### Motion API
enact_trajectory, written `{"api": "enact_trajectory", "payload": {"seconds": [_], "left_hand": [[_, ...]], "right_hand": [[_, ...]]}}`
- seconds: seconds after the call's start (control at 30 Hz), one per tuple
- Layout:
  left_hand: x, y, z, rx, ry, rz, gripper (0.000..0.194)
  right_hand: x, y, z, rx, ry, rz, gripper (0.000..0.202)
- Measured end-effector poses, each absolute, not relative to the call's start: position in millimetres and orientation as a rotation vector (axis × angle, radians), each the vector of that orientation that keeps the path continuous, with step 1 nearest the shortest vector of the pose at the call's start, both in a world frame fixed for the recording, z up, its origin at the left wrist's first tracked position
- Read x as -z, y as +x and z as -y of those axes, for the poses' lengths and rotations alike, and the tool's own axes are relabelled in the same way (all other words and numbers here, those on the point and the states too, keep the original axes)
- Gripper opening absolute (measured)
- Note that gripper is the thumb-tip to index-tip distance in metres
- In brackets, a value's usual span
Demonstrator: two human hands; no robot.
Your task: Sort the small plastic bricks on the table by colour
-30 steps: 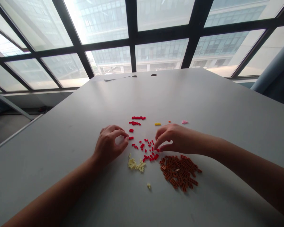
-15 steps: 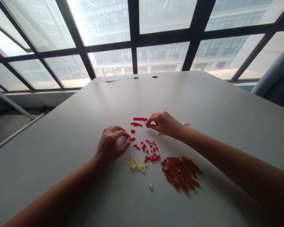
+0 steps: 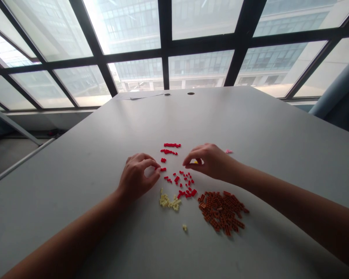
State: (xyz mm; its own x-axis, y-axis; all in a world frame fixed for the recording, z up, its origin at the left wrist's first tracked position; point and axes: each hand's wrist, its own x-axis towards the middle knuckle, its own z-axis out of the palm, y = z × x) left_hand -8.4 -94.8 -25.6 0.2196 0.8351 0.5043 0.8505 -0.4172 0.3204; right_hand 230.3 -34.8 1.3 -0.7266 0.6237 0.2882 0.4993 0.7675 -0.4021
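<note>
My left hand (image 3: pixel 139 172) rests on the table with thumb and forefinger closed around the end of a small red brick (image 3: pixel 163 169). My right hand (image 3: pixel 211 161) hovers just above the table, its forefinger and thumb curved with a slight gap at the tips. Nothing shows between them. Beyond the hands lie a row of red bricks (image 3: pixel 172 145) and a second row of smaller red pieces (image 3: pixel 169 151). Another red brick (image 3: pixel 163 160) sits between the rows and my left fingertips. Loose red pieces (image 3: pixel 177 179) are scattered below my right fingertips.
A pile of brown bricks (image 3: pixel 222 212) lies at the near right. Cream pieces (image 3: pixel 169 202) are heaped left of it, with one cream piece (image 3: pixel 185 228) apart. A yellow piece (image 3: pixel 196 162) shows behind my right fingers; pink pieces (image 3: pixel 228 151) lie farther right. The white table (image 3: pixel 104 147) reaches the windows.
My right hand has drawn back from the second red row toward me and slightly right. That row now has another small red piece at its right end. My left hand stays put.
</note>
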Motion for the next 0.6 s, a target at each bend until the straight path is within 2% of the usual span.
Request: {"api": "enact_trajectory", "payload": {"seconds": [0.23, 0.6], "left_hand": [[26, -8, 95, 0.992, -2.431, 1.667, 0.011], [27, -10, 94, 1.024, -2.434, 1.654, 0.013]], "right_hand": [[4, 245, 59, -0.463, -0.759, 2.673, 0.007], [7, 237, 72, -0.464, -0.900, 2.629, 0.008]]}}
